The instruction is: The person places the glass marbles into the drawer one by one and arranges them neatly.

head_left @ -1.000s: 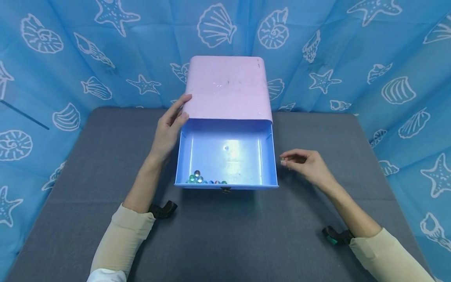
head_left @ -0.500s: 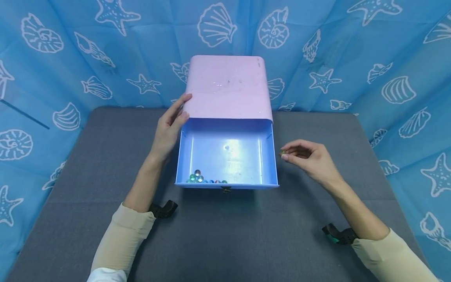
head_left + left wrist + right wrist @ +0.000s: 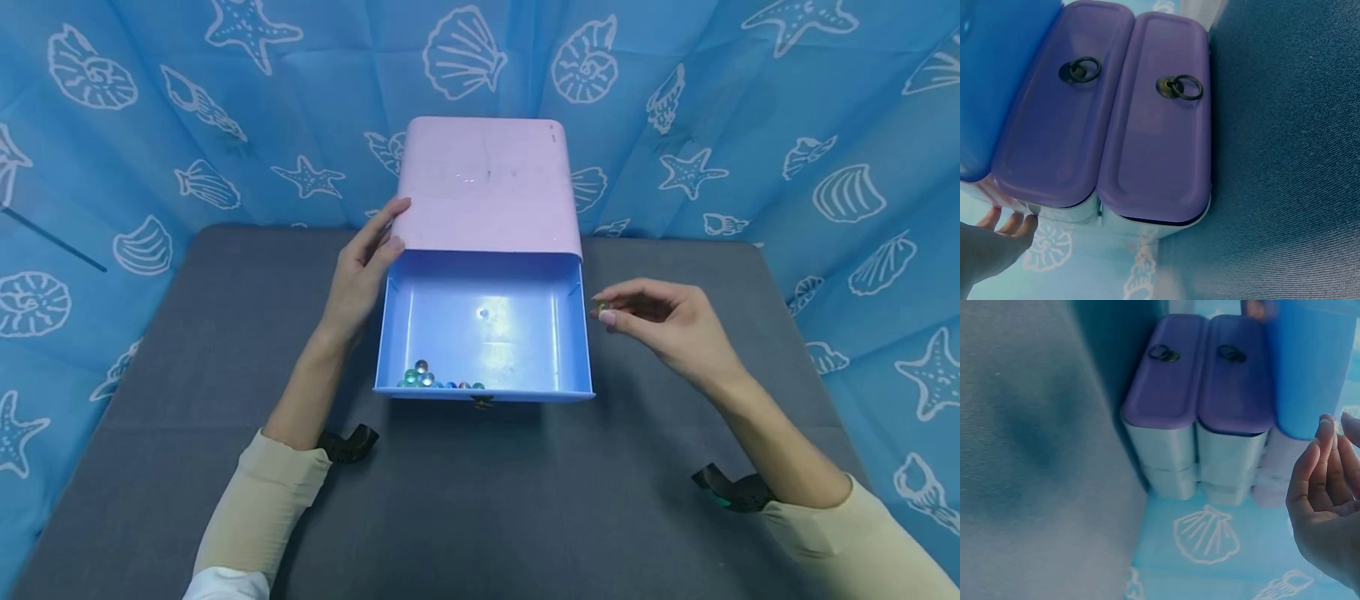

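A shell-print blue curtain (image 3: 787, 125) walls the grey worktop (image 3: 480, 500), bare toward the person from the cabinet (image 3: 486, 185); the left hand (image 3: 358, 275) rests open-fingered against the cabinet's left edge beside the open drawer (image 3: 480, 321), while the right hand (image 3: 663, 325) pinches a marble (image 3: 601, 309) just right of the drawer.

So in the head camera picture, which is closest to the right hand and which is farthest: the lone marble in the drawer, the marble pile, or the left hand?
From the right hand:
1. Lone marble, mid-drawer, nearest.
2. Marble pile, at the drawer's front left.
3. Left hand, beyond the drawer's far side, touching the pink cabinet.
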Demonstrator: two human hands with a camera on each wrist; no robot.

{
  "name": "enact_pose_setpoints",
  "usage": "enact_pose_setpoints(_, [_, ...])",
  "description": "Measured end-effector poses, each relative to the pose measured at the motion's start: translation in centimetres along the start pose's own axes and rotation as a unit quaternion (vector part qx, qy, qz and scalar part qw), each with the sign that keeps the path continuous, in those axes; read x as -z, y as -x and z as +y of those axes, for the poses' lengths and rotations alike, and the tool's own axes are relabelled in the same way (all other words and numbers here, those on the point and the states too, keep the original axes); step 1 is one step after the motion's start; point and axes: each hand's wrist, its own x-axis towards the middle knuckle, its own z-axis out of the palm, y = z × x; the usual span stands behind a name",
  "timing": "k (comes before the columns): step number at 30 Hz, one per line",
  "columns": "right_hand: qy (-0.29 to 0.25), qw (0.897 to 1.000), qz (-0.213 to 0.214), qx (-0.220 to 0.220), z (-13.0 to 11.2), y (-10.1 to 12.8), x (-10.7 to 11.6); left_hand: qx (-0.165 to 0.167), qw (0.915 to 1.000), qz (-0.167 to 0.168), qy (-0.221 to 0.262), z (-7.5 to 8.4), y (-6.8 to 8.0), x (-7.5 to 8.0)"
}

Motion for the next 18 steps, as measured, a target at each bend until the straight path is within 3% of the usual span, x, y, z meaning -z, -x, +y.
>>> enact_pose_setpoints(9, [0.024,0.999,-0.003,0.024,-2.4,-0.7,-0.2,0.0,1.0,0.002,0.002,0.0,-0.1,0.0])
enact_pose_setpoints(18, [0.016,0.999,-0.036,0.027,-4.3,-1.9,-1.4,-0.004,0.9998,0.0,-0.021,0.1,0.1,-0.1])
